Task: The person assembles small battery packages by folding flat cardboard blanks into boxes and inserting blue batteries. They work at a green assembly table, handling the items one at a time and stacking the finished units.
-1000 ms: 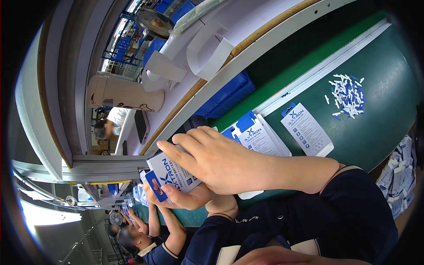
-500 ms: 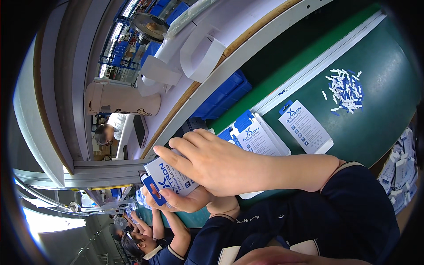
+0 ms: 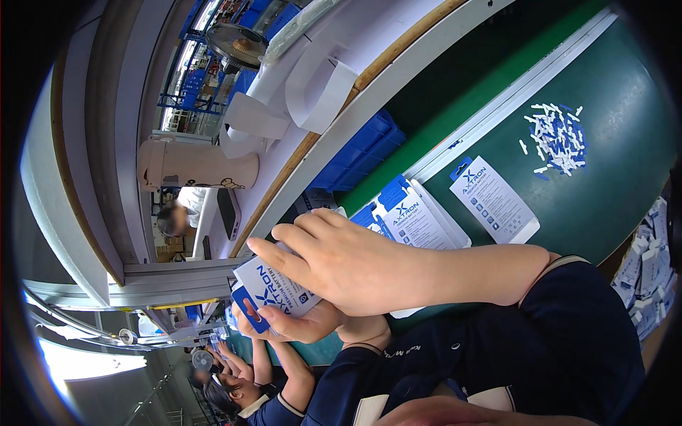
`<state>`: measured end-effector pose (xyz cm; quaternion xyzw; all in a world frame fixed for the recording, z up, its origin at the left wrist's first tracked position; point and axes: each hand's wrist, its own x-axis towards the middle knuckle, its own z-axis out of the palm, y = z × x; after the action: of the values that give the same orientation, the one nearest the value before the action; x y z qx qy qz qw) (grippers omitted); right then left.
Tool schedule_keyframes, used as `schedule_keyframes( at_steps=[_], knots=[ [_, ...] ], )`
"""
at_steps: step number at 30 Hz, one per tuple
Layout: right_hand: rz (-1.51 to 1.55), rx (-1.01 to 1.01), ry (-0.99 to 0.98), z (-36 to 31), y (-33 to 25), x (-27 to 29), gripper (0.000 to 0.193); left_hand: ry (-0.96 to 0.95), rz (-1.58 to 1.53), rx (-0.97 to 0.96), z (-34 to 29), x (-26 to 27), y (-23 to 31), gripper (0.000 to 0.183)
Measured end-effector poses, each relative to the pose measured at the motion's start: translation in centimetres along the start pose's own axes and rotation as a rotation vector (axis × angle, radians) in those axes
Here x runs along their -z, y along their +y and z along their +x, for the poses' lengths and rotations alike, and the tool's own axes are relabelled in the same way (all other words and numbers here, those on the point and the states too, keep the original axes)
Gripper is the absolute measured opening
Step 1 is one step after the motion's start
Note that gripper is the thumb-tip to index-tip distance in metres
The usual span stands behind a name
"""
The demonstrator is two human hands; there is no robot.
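A white and blue battery box (image 3: 273,284) with a hang-hole tab is between my two hands, left of the middle. My left hand (image 3: 302,323) holds it from below, the thumb lying over its printed face near the blue tab. From above, my right hand (image 3: 323,259) lies across the other end, its fingers bent over the box and hiding much of it. What the right fingertips press on is hidden. Past my right forearm, a flat box (image 3: 494,202) of the same kind lies on the green table (image 3: 618,106), beside several overlapping boxes (image 3: 419,220).
Small white and blue pieces (image 3: 558,138) lie heaped on the table. A container at the right rim holds many white and blue boxes (image 3: 645,263). A blue crate (image 3: 362,149) stands beyond the table edge, below a shelf (image 3: 398,42). Co-workers (image 3: 245,394) sit at lower left.
The view has shifted slightly. Both hands keep the same hold on the box, with hardly any movement between the frames.
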<state>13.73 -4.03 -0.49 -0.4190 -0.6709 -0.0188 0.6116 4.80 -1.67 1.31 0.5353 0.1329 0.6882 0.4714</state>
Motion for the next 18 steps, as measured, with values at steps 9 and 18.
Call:
schedule_keyframes(
  at_steps=[9,18],
  knots=[
    [0.008,0.009,0.011,-0.09,0.13,-0.02,0.058,-0.01,-0.003,0.015,0.17,-0.23,-0.13,0.02],
    [-0.006,-0.006,-0.035,-0.04,0.09,0.07,0.058,-0.008,-0.011,-0.002,-0.01,-0.21,-0.27,0.021]
  ],
)
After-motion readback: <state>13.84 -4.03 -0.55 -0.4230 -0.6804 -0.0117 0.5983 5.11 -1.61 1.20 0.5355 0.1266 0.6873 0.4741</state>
